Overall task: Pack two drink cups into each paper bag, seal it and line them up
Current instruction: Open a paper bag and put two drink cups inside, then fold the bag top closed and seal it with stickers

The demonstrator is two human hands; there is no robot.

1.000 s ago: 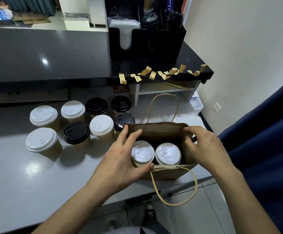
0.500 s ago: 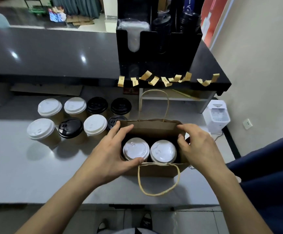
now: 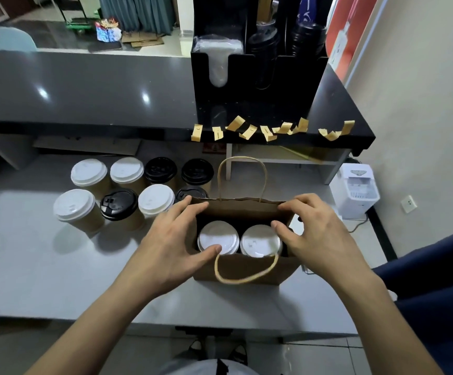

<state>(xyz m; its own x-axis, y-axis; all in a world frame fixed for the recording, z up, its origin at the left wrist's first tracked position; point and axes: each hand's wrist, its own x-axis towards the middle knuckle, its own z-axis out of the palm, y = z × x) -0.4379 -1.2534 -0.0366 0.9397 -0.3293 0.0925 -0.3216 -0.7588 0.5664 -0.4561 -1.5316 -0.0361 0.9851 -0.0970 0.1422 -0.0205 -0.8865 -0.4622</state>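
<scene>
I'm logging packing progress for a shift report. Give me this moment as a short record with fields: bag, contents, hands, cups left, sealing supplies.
bag: brown paper bag, upright, top open, on grey counter
contents: two white-lidded cups
left hand: grips the bag's left end, thumb at the near rim
right hand: grips the bag's right end
cups left: eight, four white lids, four black, left of the bag
sealing supplies: tan stickers along the black shelf edge

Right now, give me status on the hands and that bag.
Left hand and right hand both gripping the paper bag at its mouth. Bag open, two white-lidded cups inside, unsealed. Eight cups waiting left. Nothing in the way.
</scene>
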